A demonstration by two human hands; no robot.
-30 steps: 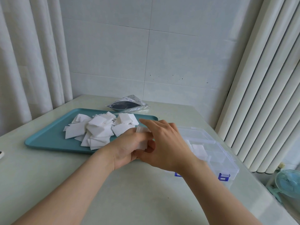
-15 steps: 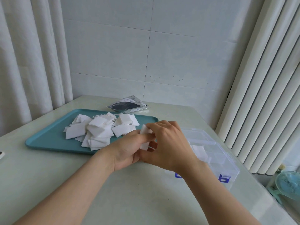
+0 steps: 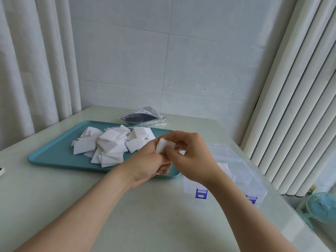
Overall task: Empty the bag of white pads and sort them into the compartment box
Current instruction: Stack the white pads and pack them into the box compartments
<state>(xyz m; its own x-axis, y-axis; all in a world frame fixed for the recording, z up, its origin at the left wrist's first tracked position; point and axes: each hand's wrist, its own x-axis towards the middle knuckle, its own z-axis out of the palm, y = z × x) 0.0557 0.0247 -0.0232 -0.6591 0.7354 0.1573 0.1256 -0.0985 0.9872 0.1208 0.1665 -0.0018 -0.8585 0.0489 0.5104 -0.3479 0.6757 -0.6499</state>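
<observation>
A heap of white pads (image 3: pixel 109 144) lies on a teal tray (image 3: pixel 54 155) at the table's left. Over the tray's near right corner, my left hand (image 3: pixel 147 164) and my right hand (image 3: pixel 190 157) meet, both pinching a small stack of white pads (image 3: pixel 162 145) between their fingers. The clear compartment box (image 3: pixel 241 171) with blue latches stands open to the right, partly hidden behind my right wrist, and a white pad lies in one compartment. The emptied grey bag (image 3: pixel 143 118) lies behind the tray.
A pale green table (image 3: pixel 163 215) sits in a corner against a tiled wall, with curtains on the left and right. A small fan (image 3: pixel 321 208) stands on the floor at the right. A dark object (image 3: pixel 1 170) peeks in at the left edge.
Both hands have stayed together over the tray's corner, working the pads. My right fingers have curled in and the stack now stands up more between the hands.
</observation>
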